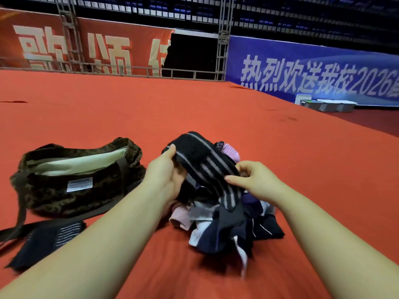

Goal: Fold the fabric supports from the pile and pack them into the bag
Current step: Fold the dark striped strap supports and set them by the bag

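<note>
Nearest, at the left, a flat black fabric support with thin white stripes (46, 239) is laid on the red carpeted floor (216, 117), seemingly already folded but not yet packed. To its right, a jumbled pile of dark, white and pink fabric supports (226, 225) is heaped on the floor. Just above the pile, a long black elastic support with grey stripes (203, 162) is held up: its far end is gripped by the left hand (165, 171), thumb on top, while its near part is pinched by the right hand (251, 180). The folding step is judged to be in hand; next, the ends must be brought together. Farther left, the open brown leopard-print bag with pale lining (75, 180) is waiting.
</note>
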`<control>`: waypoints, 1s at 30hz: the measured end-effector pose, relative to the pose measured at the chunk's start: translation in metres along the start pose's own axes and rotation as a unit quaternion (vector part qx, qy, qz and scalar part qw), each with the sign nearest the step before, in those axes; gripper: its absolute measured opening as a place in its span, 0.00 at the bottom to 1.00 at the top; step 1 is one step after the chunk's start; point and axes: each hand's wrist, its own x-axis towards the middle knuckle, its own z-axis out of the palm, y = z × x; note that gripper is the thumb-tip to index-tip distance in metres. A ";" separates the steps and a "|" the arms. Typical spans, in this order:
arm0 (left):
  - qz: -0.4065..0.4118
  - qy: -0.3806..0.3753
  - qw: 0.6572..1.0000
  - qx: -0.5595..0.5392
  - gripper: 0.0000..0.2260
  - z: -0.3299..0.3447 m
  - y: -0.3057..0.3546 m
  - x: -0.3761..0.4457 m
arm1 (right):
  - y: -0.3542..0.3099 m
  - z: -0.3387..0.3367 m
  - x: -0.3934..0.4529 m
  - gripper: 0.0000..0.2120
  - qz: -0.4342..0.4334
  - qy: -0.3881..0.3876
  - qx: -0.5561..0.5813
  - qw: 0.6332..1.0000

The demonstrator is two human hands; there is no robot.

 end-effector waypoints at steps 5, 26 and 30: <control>-0.014 -0.123 0.967 0.222 0.09 -0.021 -0.033 -0.021 | -0.020 0.012 -0.009 0.14 -0.005 -0.004 0.133 0.991; -0.034 -0.092 0.992 0.084 0.10 -0.072 -0.088 -0.054 | 0.017 0.093 -0.077 0.21 0.335 0.011 0.375 0.864; -0.023 -0.089 0.995 0.042 0.13 -0.076 -0.085 -0.060 | 0.018 0.101 -0.082 0.14 0.226 0.131 0.295 0.919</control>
